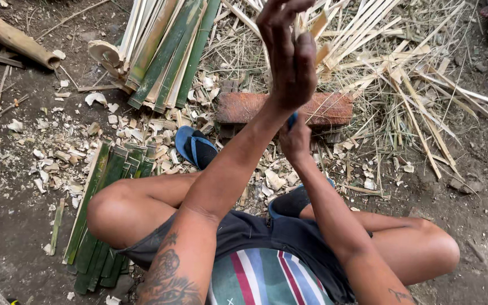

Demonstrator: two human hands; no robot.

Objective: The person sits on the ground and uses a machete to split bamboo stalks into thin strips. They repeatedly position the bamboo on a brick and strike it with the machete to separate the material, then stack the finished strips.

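My left hand (289, 56) is raised near the top of the view, its fingers closed around a few thin pale bamboo strips (318, 24) that stick up past it. Below and just behind that wrist, my right hand (296, 141) grips a blue-handled tool (292, 120). Only a bit of the handle shows and its blade is hidden. Both forearms cross in front of me above my bent knees.
A reddish brick (334, 108) lies on the dirt ahead. Green bamboo slats lie in a bundle (168, 53) at the top and in another (98, 214) by my left knee. A blue sandal (196, 148), pale shavings (57, 158), loose strips (408, 79) and a bamboo pole (12, 36) surround me.
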